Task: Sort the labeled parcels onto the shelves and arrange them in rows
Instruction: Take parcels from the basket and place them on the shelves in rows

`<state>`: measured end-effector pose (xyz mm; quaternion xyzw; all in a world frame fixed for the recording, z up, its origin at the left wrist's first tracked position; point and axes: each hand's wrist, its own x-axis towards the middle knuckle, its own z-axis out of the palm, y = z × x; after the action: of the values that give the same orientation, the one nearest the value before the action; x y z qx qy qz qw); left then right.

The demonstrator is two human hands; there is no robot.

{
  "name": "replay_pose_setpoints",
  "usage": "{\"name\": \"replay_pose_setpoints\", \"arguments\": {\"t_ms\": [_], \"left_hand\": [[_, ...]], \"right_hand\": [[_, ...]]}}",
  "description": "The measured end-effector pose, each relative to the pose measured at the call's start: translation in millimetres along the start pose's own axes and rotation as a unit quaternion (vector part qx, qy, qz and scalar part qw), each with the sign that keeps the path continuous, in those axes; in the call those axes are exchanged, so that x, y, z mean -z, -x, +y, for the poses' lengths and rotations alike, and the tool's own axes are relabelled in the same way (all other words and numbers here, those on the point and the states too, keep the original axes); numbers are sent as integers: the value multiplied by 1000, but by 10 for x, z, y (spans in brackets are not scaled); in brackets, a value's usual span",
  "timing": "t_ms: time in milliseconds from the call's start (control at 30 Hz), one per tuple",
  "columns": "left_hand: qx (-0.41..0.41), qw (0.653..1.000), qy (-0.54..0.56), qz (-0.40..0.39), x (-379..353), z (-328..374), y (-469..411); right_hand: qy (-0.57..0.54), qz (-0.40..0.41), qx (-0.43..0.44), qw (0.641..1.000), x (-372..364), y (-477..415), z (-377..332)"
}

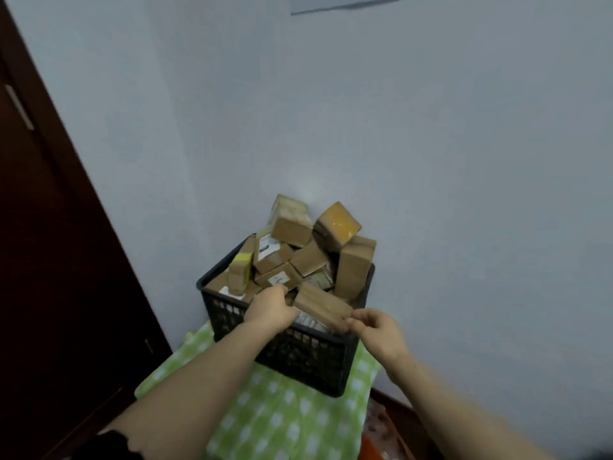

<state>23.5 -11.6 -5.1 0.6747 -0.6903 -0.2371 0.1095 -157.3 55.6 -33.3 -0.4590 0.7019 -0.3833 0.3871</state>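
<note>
A black plastic crate heaped with several brown cardboard parcels stands against the pale wall. Some parcels carry white labels. At the crate's front rim lies a flat brown parcel. My left hand grips its left end, fingers curled over the edge. My right hand pinches its right corner between thumb and fingers. The parcel's label side is hidden.
The crate rests on a surface covered by a green and white checked cloth. A dark brown wooden door fills the left side. A white sheet hangs high on the wall. An orange item lies low right.
</note>
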Motion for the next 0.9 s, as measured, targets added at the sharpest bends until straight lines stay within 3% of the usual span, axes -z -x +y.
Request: {"name": "replay_pose_setpoints", "arguments": {"t_ms": [167,467,700,900], "left_hand": [[-71,995,-47,60,-71,511,-920],[-116,984,-68,117,-343,1184,-2299],[-83,982,-113,129,-650,1389,-2757],[-95,976,-71,183,-605,1411,-2687]], "right_hand": [[-16,53,-21,998,310,-652,-36],[-111,71,-66,989,398,-1666,-250],[-146,67,-97,982,509,-2014,-92],[-160,40,-105,981,671,-2232,92]]}}
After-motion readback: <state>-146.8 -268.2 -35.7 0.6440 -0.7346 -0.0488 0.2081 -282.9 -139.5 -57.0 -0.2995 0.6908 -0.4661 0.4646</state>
